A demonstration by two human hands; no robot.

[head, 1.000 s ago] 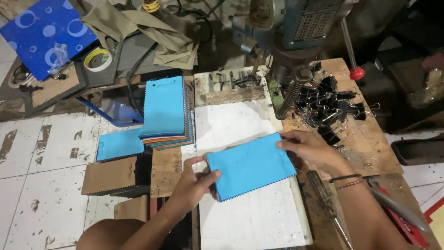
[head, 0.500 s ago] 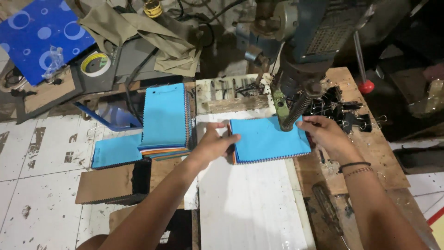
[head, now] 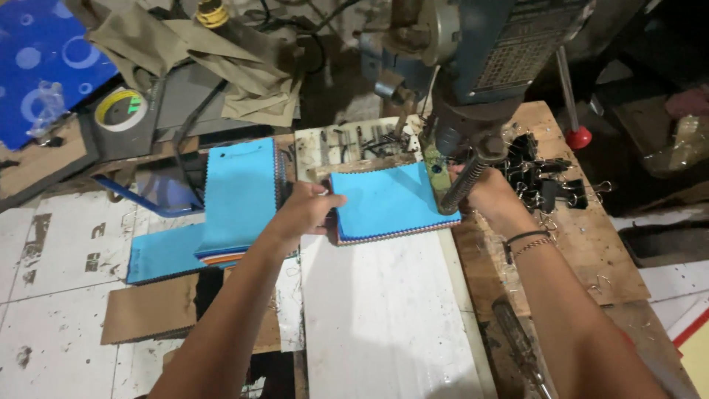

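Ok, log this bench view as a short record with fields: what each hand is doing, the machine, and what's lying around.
left hand: pressing the left edge of the blue fabric swatch stack
right hand: at the stack's right edge, partly hidden by the drill chuck
stack position: flat on the white board, under the drill press
left of it: second swatch pile
right of it: black binder clips on the wooden bench
background: tape roll

we note: swatches (head: 388, 203) bright blue, edges multicoloured; second stack (head: 240, 196) same blue; board (head: 384, 318) white; cloth (head: 37, 63) dark blue with pale circles; knob (head: 578, 137) red; clips (head: 546, 177) black; tape (head: 120, 109) yellow-green.
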